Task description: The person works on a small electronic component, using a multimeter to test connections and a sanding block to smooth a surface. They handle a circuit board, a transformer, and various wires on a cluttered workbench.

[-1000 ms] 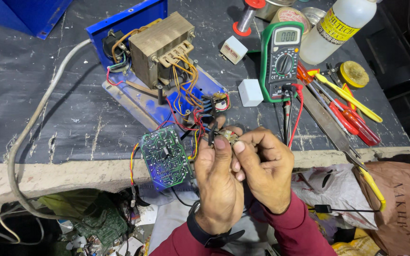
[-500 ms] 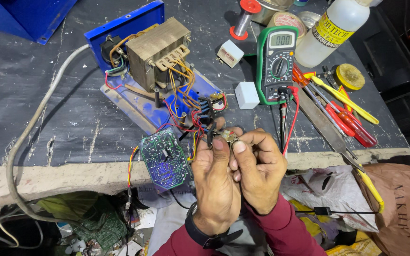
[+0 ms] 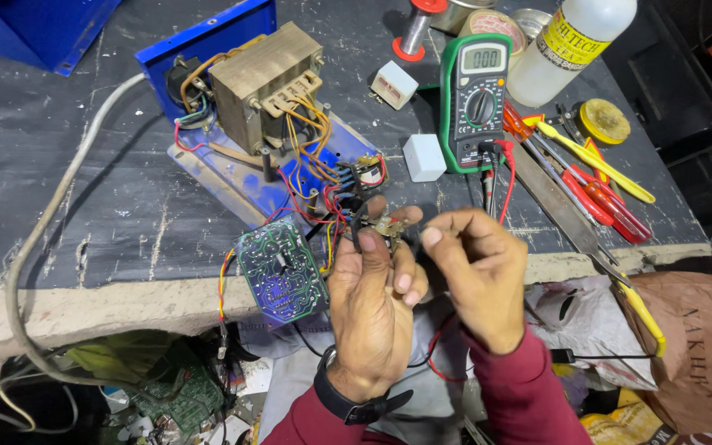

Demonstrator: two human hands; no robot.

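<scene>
Your left hand [image 3: 370, 301] pinches a small wired component [image 3: 386, 226] at the bench edge; your right hand [image 3: 475, 272] hovers just beside it, fingers curled, empty. Green circuit board [image 3: 280, 272] hangs left, transformer [image 3: 261, 86] and multimeter [image 3: 475, 99] beyond.

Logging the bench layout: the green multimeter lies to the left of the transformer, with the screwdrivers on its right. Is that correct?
Not quite. In the head view the green multimeter lies to the right of the transformer, not the left. The screwdrivers are indeed on its right.
</scene>
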